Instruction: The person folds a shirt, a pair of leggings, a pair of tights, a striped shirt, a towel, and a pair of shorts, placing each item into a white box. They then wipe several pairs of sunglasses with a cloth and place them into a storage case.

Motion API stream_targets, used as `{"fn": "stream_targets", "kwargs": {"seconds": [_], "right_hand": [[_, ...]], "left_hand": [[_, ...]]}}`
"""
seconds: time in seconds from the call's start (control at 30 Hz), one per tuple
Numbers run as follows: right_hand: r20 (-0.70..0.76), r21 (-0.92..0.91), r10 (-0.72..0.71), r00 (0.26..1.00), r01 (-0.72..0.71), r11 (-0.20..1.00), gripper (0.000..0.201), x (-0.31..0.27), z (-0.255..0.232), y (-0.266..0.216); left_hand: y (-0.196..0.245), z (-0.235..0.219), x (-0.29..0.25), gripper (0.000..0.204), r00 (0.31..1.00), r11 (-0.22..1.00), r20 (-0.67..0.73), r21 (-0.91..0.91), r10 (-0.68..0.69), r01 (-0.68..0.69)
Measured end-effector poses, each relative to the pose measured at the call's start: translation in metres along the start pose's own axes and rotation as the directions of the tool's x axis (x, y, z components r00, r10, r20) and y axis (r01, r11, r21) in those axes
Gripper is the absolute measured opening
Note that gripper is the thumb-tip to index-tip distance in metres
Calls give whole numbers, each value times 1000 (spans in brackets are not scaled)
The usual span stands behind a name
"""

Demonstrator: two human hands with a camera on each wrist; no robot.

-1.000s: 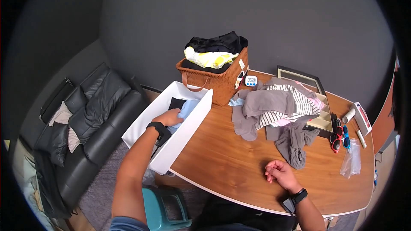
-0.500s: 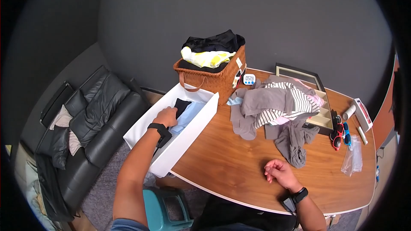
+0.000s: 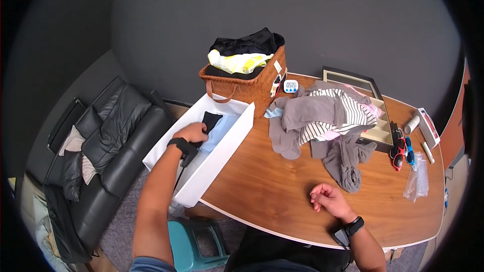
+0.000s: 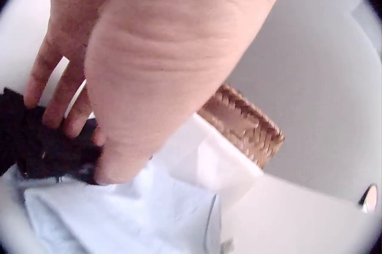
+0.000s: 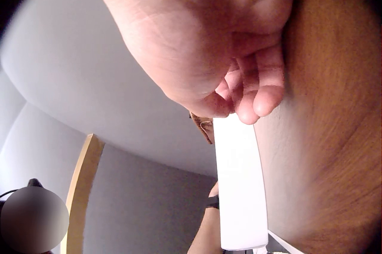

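Observation:
My left hand reaches into a long white box at the table's left edge. In the left wrist view its fairly straight fingers rest on a bunched black cloth, with the thumb at the cloth's near side. Beside it lies a light blue folded cloth, smooth and flat in the box. My right hand rests on the wooden table near the front edge, fingers loosely curled, holding nothing. Nearest to that hand is a crumpled grey garment.
Behind the box stands a brown woven basket heaped with clothes. A pile of grey and striped clothes overlaps a compartment case. Sunglasses, a plastic bag and a small timer are also on the table. A teal stool stands below.
My left hand has moved left in the box, from the light blue cloth to the black one, uncovering more of the blue. The right hand has stayed put.

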State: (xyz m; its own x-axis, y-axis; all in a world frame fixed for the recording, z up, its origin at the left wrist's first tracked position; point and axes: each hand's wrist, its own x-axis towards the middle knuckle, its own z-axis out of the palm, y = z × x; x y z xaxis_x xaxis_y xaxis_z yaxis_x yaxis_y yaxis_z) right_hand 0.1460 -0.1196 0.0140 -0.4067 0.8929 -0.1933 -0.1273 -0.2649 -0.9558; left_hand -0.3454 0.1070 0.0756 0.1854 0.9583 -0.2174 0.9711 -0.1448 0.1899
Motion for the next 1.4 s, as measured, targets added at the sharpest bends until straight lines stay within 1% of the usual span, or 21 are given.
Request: {"fn": "stream_targets", "kwargs": {"seconds": [0.03, 0.1, 0.13, 0.17, 0.23, 0.37, 0.4, 0.53, 0.67, 0.8, 0.93, 1.0, 1.03, 1.07, 1.1, 1.2, 1.23, 1.3, 1.33, 1.37, 1.4], "right_hand": [[14, 4, -12, 1000, 12, 1000, 9, 0, 0, 0], [13, -2, -5, 1000, 5, 1000, 9, 0, 1, 0], [12, -10, -3, 1000, 3, 1000, 9, 0, 1, -2], [13, -11, -6, 1000, 6, 1000, 9, 0, 2, -2], [-3, -17, 22, 1000, -22, 1000, 8, 0, 1, -1], [-16, -22, 23, 1000, -23, 999, 7, -1, 4, -3], [-16, -29, 34, 999, -34, 999, 7, 0, 4, -4], [-9, -18, 45, 999, -45, 999, 7, -2, 4, -4], [-14, 5, 56, 998, -56, 998, 8, 0, 3, -2], [-5, 53, 74, 997, -74, 996, 8, 0, 1, 1], [3, -39, 84, 996, -84, 996, 8, 1, 2, -3], [-13, -58, 95, 995, -96, 994, 8, 1, 1, -1], [18, -42, 64, 998, -63, 997, 9, 2, 0, 1], [43, -24, 40, 998, -39, 999, 9, -1, 0, 3], [2, -20, 45, 999, -45, 999, 9, -3, 0, 3], [45, -11, 28, 999, -27, 1000, 10, -1, 2, -1], [55, 26, -5, 998, 4, 1000, 13, -1, 2, -2], [49, 65, -41, 998, 38, 997, 17, -5, -5, -8], [-75, -31, -215, 974, 214, 976, 20, -6, -10, -13], [-173, -149, -389, 905, 366, 919, 23, -8, -15, -20], [-311, -329, -454, 835, 354, 876, 27, -9, -22, -30]], "left_hand": [[2, -9, 3, 42, 1000, 1000, -30, -28, -4, 3], [11, -25, 4, 40, 993, 974, -5, -196, -117, 114], [4, -18, 10, 36, 990, 981, -121, -190, -72, 48], [-1, -12, 16, 36, 990, 981, -123, -189, -72, 47], [1, -8, 24, 31, 960, 999, -280, 42, 18, -7], [22, -15, 30, 30, 945, 998, -322, -8, -66, 67], [28, -19, 32, 36, 963, 996, -261, 38, -72, 84], [22, -2, 67, 40, 966, 993, -237, 30, -108, 118], [21, 10, 81, 36, 976, 980, -128, 75, -175, 186], [21, 12, 84, 25, 965, 986, -252, 126, -76, 111], [23, 5, 85, 33, 955, 984, -294, 159, -27, 76], [19, 14, 91, 32, 949, 997, -309, 56, 59, -44], [31, 14, 81, 40, 953, 992, -299, -99, 45, -78], [23, 18, 88, 52, 966, 987, -252, -133, 58, -94], [5, 25, 103, 42, 955, 980, -252, -80, 155, -180], [25, -4, 65, 20, 936, 959, -208, 50, 285, -280], [40, -18, 49, 20, 964, 974, -138, 43, 228, -224], [58, -35, 22, 20, 969, 979, -139, 62, 203, -196], [66, -42, 8, 19, 965, 976, -152, 92, 212, -200], [74, -50, -8, 19, 962, 973, -166, 118, 217, -199], [87, -60, -27, 19, 961, 972, -168, 117, 221, -203]]}}
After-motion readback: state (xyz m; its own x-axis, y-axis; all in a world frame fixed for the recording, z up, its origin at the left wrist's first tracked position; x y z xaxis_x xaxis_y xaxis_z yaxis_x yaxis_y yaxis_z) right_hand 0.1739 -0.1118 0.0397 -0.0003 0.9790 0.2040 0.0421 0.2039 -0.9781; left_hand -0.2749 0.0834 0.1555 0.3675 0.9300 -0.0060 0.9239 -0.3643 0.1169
